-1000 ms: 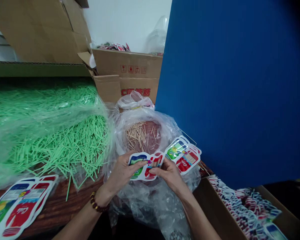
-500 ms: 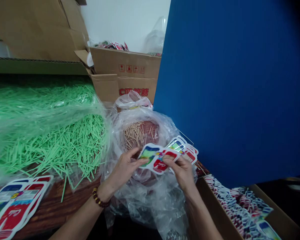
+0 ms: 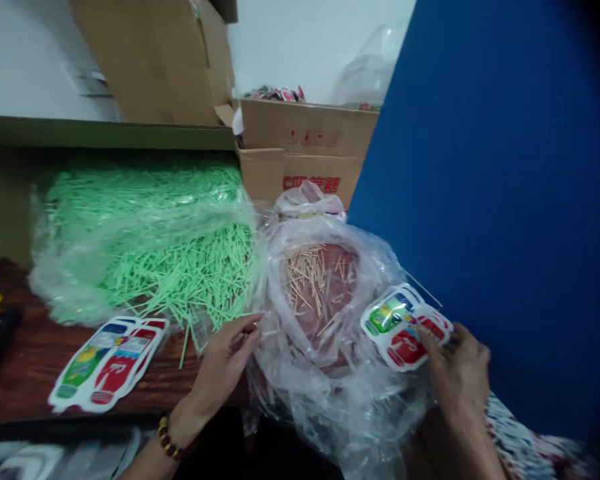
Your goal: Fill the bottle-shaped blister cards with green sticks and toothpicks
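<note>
My right hand (image 3: 459, 375) grips a stack of white-edged printed cards with green, blue and red bottle pictures (image 3: 404, 325), held over the right side of a clear plastic bag (image 3: 330, 387). Inside that bag lies a pile of pale wooden toothpicks (image 3: 310, 275). My left hand (image 3: 225, 363), with a bead bracelet at the wrist, rests at the bag's left edge with its fingers loosely stretched and nothing in them. Just left of it lie loose green sticks (image 3: 190, 280) spilling from a big clear bag.
A second stack of the printed cards (image 3: 107, 363) lies on the dark wooden table (image 3: 30, 360) at the left. Cardboard boxes (image 3: 305, 150) stand behind. A tall blue panel (image 3: 490, 187) fills the right side.
My left hand has let go of the cards and dropped to the bag's left edge. My right hand has carried the cards to the right. The view has swung left.
</note>
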The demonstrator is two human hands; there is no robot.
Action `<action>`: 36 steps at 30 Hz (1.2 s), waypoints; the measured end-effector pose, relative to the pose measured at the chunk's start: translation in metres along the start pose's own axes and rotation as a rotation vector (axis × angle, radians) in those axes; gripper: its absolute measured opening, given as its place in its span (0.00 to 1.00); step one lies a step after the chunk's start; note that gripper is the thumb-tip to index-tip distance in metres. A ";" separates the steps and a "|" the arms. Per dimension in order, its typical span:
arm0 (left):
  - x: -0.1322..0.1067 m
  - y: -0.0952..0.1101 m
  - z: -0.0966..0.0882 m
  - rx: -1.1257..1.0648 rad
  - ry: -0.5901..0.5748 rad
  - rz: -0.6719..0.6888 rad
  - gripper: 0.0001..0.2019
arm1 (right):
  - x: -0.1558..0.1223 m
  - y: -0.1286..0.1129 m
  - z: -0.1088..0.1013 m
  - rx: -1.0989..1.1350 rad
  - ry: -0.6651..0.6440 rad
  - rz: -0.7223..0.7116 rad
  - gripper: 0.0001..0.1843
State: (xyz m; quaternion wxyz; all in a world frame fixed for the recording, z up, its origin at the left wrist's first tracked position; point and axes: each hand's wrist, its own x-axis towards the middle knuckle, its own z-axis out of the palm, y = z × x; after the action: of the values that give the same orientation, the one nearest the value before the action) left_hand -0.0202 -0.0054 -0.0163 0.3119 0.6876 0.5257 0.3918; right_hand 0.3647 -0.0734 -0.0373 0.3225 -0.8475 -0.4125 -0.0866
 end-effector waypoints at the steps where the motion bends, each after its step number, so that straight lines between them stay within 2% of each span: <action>1: -0.004 -0.012 -0.015 0.040 0.084 -0.015 0.14 | 0.001 -0.005 0.001 -0.019 0.039 -0.031 0.35; 3: -0.011 -0.037 -0.049 0.173 0.213 -0.056 0.16 | 0.002 -0.024 0.006 0.017 0.056 -0.184 0.28; 4: -0.014 -0.049 -0.067 0.249 0.267 -0.060 0.16 | 0.002 -0.037 0.010 0.066 0.012 -0.324 0.23; 5: -0.016 -0.061 -0.085 0.340 0.315 -0.067 0.17 | 0.000 -0.051 0.015 0.114 -0.061 -0.475 0.19; 7: -0.021 -0.082 -0.118 0.485 0.357 -0.084 0.18 | -0.004 -0.083 0.027 0.134 -0.307 -0.740 0.13; 9: -0.027 -0.098 -0.141 0.567 0.403 -0.108 0.19 | -0.008 -0.112 0.040 0.026 -0.536 -0.887 0.12; 11: -0.034 -0.110 -0.154 0.617 0.405 -0.146 0.18 | -0.010 -0.129 0.051 -0.140 -0.655 -0.965 0.13; 13: -0.040 -0.117 -0.159 0.649 0.379 -0.160 0.16 | -0.010 -0.135 0.059 -0.250 -0.708 -1.018 0.12; 16: -0.044 -0.121 -0.162 0.712 0.380 -0.210 0.15 | -0.004 -0.132 0.063 -0.236 -0.790 -1.042 0.11; 19: -0.043 -0.120 -0.166 0.778 0.390 -0.313 0.17 | 0.008 -0.130 0.071 -0.065 -0.829 -0.901 0.11; 23: -0.039 -0.121 -0.170 0.861 0.352 -0.442 0.19 | 0.031 -0.146 0.099 0.111 -0.774 -0.596 0.12; 26: -0.039 -0.124 -0.174 0.897 0.334 -0.478 0.20 | 0.043 -0.170 0.115 0.104 -0.672 -0.491 0.15; 28: -0.038 -0.126 -0.178 0.896 0.348 -0.486 0.20 | 0.043 -0.192 0.113 0.115 -0.570 -0.470 0.16; 30: -0.037 -0.129 -0.183 0.893 0.365 -0.501 0.21 | 0.032 -0.221 0.102 0.240 -0.512 -0.511 0.15; 31: -0.036 -0.131 -0.186 0.896 0.360 -0.514 0.21 | 0.022 -0.238 0.095 0.362 -0.552 -0.578 0.14; 33: -0.034 -0.135 -0.191 0.905 0.320 -0.551 0.23 | -0.005 -0.275 0.085 0.549 -0.686 -0.754 0.12; 36: -0.030 -0.142 -0.194 0.915 0.260 -0.594 0.25 | -0.047 -0.319 0.088 0.539 -0.949 -1.002 0.12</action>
State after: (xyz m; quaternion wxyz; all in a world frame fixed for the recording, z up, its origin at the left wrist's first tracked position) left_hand -0.2610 0.0045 -0.0452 0.0114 0.5212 0.8474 0.1004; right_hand 0.0833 0.0946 0.0267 0.2282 -0.3955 -0.8519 0.2565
